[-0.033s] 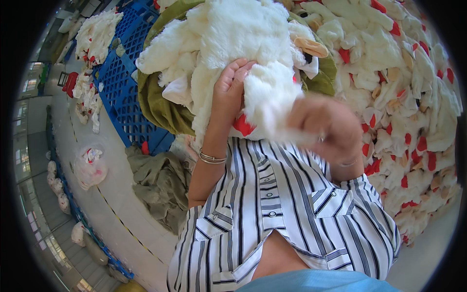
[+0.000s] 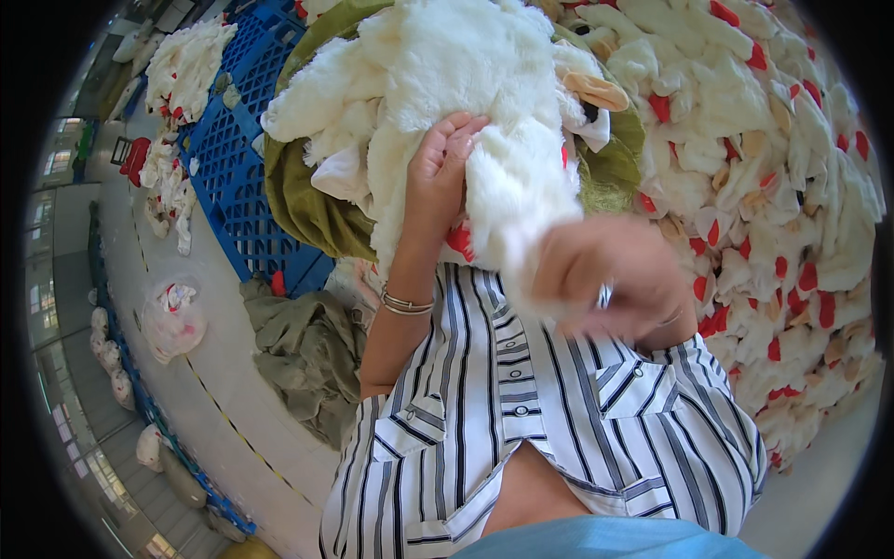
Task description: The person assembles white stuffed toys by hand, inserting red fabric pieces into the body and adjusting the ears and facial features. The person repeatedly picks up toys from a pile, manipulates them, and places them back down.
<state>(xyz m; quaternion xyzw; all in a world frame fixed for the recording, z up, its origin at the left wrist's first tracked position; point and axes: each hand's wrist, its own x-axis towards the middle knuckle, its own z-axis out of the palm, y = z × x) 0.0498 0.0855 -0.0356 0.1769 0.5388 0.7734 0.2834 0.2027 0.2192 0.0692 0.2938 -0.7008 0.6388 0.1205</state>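
A white, fluffy plush skin [image 2: 470,70] lies over a heap of similar pieces in front of me. My left hand [image 2: 440,172] is closed on its near part, thumb and fingers pinching the pile. At the right, my right hand [image 2: 610,275] is curled, blurred by motion, at the near end of a furry flap [image 2: 521,182]; the flap's tip is smeared along with it. A ring shows on that hand, but the fingertips are hard to make out. A bit of red fabric [image 2: 460,240] shows beside my left wrist. Under the heap is an olive-green sack [image 2: 312,205].
Right of me rises a large pile of white plush pieces [image 2: 782,224] with red and beige parts. Blue plastic pallets [image 2: 237,177] stand at the left, near a crumpled grey-green cloth [image 2: 307,349]. A clear plastic bag [image 2: 174,317] sits on the pale floor.
My right hand has shifted a little down and to the left, with the near end of the furry flap following. My left hand stays in place.
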